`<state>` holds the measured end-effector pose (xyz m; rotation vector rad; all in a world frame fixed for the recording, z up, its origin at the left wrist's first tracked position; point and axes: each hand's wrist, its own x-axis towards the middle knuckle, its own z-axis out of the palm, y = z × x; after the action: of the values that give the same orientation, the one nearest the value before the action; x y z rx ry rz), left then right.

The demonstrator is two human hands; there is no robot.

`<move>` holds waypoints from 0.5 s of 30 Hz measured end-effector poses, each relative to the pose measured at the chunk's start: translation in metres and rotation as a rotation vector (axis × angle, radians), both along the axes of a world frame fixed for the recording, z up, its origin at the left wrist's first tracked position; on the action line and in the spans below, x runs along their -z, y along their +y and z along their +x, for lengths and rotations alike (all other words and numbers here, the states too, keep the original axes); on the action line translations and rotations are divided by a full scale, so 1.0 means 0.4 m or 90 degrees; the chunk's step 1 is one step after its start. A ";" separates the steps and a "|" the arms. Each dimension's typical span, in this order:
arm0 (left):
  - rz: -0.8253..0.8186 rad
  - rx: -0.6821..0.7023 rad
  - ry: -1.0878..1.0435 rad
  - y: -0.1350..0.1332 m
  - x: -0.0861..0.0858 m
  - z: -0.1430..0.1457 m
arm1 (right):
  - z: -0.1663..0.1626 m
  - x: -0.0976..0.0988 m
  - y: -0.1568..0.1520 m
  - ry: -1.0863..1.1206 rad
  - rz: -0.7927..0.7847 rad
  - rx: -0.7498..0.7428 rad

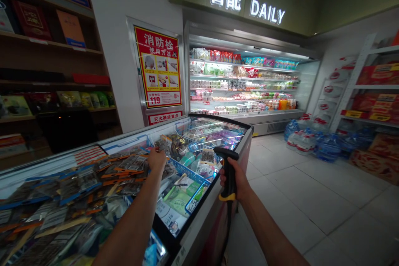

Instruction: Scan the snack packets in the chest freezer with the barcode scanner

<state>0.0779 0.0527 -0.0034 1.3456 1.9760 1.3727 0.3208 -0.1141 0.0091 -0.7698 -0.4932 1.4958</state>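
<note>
My left hand point(156, 159) reaches into the open chest freezer point(199, 220) and grips a small clear food packet point(165, 144) held up above the other goods. My right hand point(237, 179) is wrapped round the grip of a black barcode scanner point(228, 170) with a yellow band at its base. The scanner's head points left toward the packet, over the freezer's front rim. A cable hangs down from the scanner. Inside the freezer lie many flat packets in blue wire baskets.
A lit open chiller point(243, 87) with stocked shelves stands at the back. A red fire-hydrant poster point(158, 70) hangs on the pillar. Wooden shelves point(46, 45) are on the left. Water jugs point(308, 139) and boxed goods point(374, 108) line the right. The tiled aisle point(305, 191) runs beside the freezer.
</note>
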 end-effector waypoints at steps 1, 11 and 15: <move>0.001 -0.038 0.026 -0.012 -0.008 0.000 | 0.006 0.000 0.000 0.000 0.004 0.002; 0.042 0.059 0.213 -0.061 -0.007 0.220 | 0.058 0.012 0.000 -0.004 -0.004 0.037; -0.102 0.159 0.258 -0.086 0.034 0.339 | 0.067 0.021 0.001 0.005 -0.008 0.052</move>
<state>0.2134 0.0182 -0.0171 1.8292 2.0169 0.8594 0.3477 -0.1138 0.0009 -0.7847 -0.4416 1.4275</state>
